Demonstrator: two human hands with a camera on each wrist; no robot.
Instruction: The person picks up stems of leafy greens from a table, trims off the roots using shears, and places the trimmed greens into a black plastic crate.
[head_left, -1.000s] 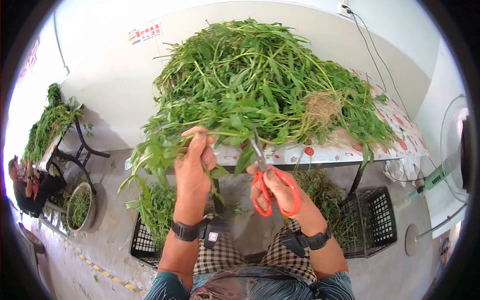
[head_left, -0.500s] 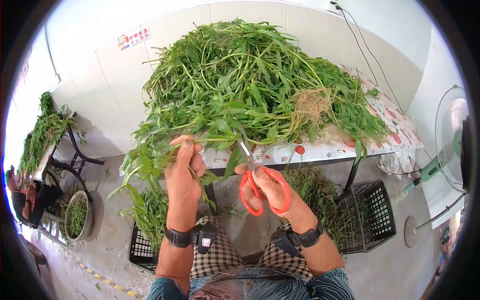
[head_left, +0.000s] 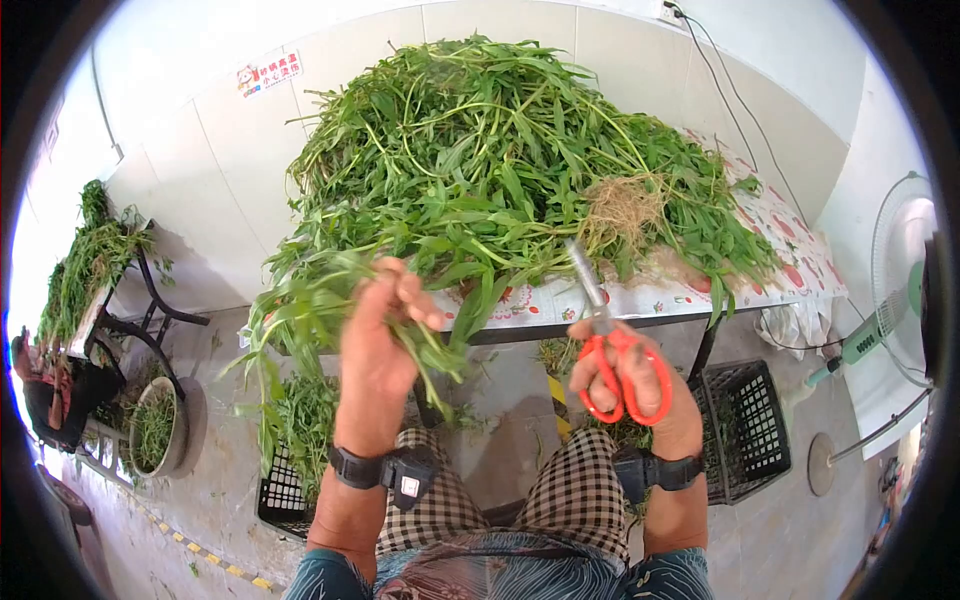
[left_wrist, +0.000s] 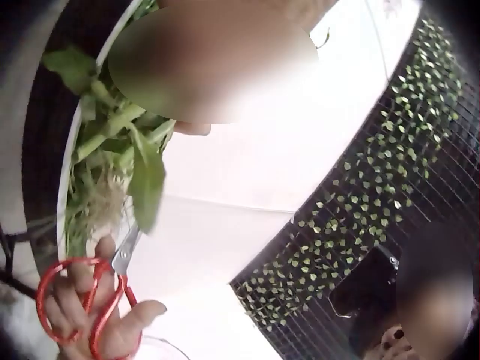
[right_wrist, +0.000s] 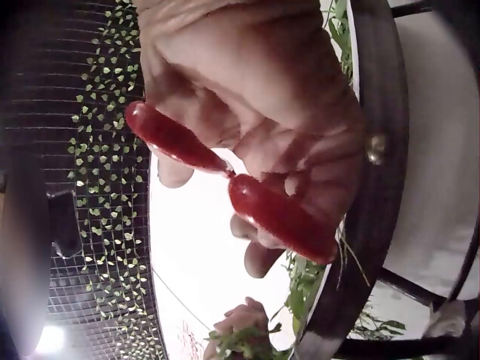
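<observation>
Left hand (head_left: 375, 350) grips stems (head_left: 300, 310); right hand (head_left: 640, 385) scissors (head_left: 615, 360).

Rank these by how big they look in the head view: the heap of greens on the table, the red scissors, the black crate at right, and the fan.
1. Heap of greens, by far the largest.
2. Black crate.
3. Red scissors, which look large partly because they are near the camera.
The fan is cut off at the edge, so it cannot be ranked.

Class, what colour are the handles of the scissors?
Red, on the scissors in the right hand; clearest in the head view.
</observation>
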